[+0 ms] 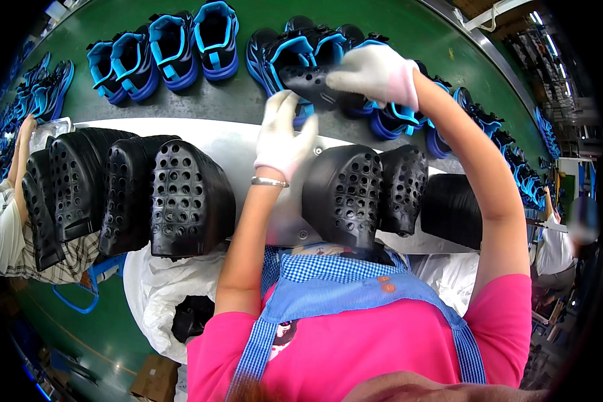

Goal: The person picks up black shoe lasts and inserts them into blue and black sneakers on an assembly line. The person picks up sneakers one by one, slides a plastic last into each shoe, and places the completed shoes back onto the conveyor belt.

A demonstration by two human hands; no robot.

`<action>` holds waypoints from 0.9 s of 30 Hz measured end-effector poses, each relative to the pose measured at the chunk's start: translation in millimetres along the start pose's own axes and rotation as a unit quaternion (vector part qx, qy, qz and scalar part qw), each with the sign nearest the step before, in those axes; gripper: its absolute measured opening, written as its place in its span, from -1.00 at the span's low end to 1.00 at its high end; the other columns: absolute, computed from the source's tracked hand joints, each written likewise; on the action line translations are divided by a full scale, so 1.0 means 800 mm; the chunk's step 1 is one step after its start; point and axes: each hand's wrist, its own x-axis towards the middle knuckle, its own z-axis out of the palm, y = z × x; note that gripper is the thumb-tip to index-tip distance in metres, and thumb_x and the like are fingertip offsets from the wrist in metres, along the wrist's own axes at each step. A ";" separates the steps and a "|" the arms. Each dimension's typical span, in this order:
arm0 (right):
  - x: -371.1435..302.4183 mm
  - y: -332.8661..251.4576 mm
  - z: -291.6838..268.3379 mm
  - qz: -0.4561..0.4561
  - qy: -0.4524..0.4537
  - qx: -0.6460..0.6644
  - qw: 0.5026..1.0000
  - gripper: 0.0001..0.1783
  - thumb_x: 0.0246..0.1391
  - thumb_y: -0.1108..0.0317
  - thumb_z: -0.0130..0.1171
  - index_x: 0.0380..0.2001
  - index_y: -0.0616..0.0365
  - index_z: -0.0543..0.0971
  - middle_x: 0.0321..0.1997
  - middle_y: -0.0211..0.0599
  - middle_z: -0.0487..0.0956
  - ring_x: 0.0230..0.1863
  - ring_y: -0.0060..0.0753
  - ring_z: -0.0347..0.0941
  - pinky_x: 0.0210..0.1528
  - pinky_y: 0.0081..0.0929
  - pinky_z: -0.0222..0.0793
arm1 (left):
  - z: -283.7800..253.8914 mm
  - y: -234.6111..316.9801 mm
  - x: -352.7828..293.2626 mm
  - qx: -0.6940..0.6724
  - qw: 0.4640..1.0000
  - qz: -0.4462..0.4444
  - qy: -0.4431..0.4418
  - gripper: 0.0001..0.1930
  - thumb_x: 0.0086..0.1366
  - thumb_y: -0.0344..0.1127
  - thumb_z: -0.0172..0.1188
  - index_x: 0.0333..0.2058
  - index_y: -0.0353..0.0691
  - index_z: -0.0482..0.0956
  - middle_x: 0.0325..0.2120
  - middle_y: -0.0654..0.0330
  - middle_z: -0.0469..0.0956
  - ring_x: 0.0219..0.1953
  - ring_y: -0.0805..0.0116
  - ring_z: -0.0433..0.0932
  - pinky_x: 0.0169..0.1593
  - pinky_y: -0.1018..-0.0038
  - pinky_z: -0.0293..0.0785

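Observation:
In my right hand [372, 74], gloved in white, is a black perforated plastic shoe insert [306, 81], pinched at one end and held over the opening of a black and blue sneaker [291, 53]. My left hand [285, 134], also gloved, is near that sneaker's heel, fingers stretched up and thumb apart. Whether its fingertips touch the shoe is unclear. Stacks of nested black inserts stand on a pale metal shelf [248, 134] before me: one stack [187, 194] left of my left forearm, another [345, 194] to its right.
More sneakers [214, 40] stand in rows on the green work surface [268, 13]. A white plastic bag [154, 288] hangs below the shelf at left. A person [10, 228] works at the far left, another [556, 241] at the far right. A cardboard box [155, 378] sits on the floor.

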 end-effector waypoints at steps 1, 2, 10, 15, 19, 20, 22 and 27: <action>0.012 -0.002 -0.003 -0.005 -0.012 -0.017 1.000 -0.41 -0.01 -0.13 0.12 -0.48 0.34 0.58 -0.69 -0.28 0.49 -0.68 -0.43 0.47 -0.56 -0.49 0.42 | 0.002 -0.001 0.001 0.059 0.997 0.039 0.002 -0.64 0.12 -0.25 0.20 -0.10 -0.24 0.50 -0.08 0.02 0.44 -0.08 0.01 0.47 -0.03 0.25 0.44; 0.024 -0.003 -0.001 -0.004 -0.002 -0.040 0.999 -0.44 0.00 -0.08 0.11 -0.48 0.35 0.54 -0.71 -0.22 0.47 -0.73 -0.42 0.43 -0.59 -0.49 0.40 | 0.007 -0.002 0.006 0.087 0.996 0.032 -0.016 -0.67 0.12 -0.24 0.21 -0.14 -0.23 0.50 -0.10 0.04 0.44 -0.10 0.01 0.47 -0.05 0.24 0.44; 0.123 -0.028 0.071 -0.042 0.078 -0.182 0.979 -0.61 0.05 0.09 0.06 -0.31 0.18 0.66 -0.22 0.04 0.61 -0.14 0.00 0.56 -0.07 -0.23 0.48 | 0.014 -0.001 0.055 0.237 0.950 -0.098 -0.180 -0.68 0.18 -0.07 0.16 -0.23 -0.17 0.60 -0.22 0.02 0.56 -0.17 -0.01 0.54 -0.10 0.22 0.46; 0.174 -0.028 0.100 0.019 0.076 -0.087 0.993 -0.62 0.03 0.10 0.11 -0.31 0.20 0.65 -0.24 0.06 0.60 -0.20 0.04 0.55 -0.11 -0.22 0.49 | 0.008 0.002 0.106 0.278 0.872 -0.209 -0.345 -0.59 0.15 0.01 0.10 -0.18 -0.16 0.63 -0.19 -0.04 0.59 -0.10 -0.01 0.56 -0.03 0.30 0.48; 0.188 -0.027 0.104 0.026 0.022 -0.111 0.993 -0.67 -0.02 0.21 0.16 -0.27 0.22 0.64 -0.23 0.08 0.60 -0.18 0.04 0.56 -0.13 -0.23 0.50 | 0.013 0.001 0.112 0.302 0.846 -0.229 -0.375 -0.63 0.19 -0.06 0.05 -0.15 -0.14 0.61 -0.16 0.00 0.59 -0.07 0.03 0.55 -0.01 0.31 0.46; 0.195 -0.027 0.108 0.024 0.016 -0.119 0.993 -0.69 -0.02 0.23 0.17 -0.26 0.22 0.64 -0.23 0.08 0.60 -0.18 0.04 0.56 -0.13 -0.23 0.51 | 0.017 -0.010 0.111 0.290 0.859 -0.211 -0.367 -0.64 0.18 -0.09 0.04 -0.15 -0.13 0.62 -0.14 -0.01 0.59 -0.06 0.03 0.55 -0.01 0.30 0.46; 0.207 -0.034 0.112 0.040 0.029 -0.100 0.994 -0.74 -0.03 0.36 0.14 -0.26 0.22 0.64 -0.18 0.07 0.60 -0.13 0.05 0.55 -0.11 -0.23 0.52 | 0.022 -0.033 0.107 0.265 0.882 -0.176 -0.348 -0.64 0.17 -0.14 0.03 -0.13 -0.11 0.63 -0.11 -0.02 0.58 -0.04 0.03 0.56 0.00 0.30 0.47; 0.218 -0.039 0.116 0.050 0.011 -0.091 0.995 -0.73 -0.04 0.42 0.13 -0.23 0.21 0.65 -0.12 0.05 0.59 -0.10 0.08 0.55 -0.06 -0.21 0.50 | 0.032 -0.051 0.101 0.242 0.908 -0.143 -0.310 -0.63 0.17 -0.07 0.05 -0.17 -0.12 0.64 -0.20 -0.02 0.62 -0.12 0.02 0.59 -0.05 0.28 0.48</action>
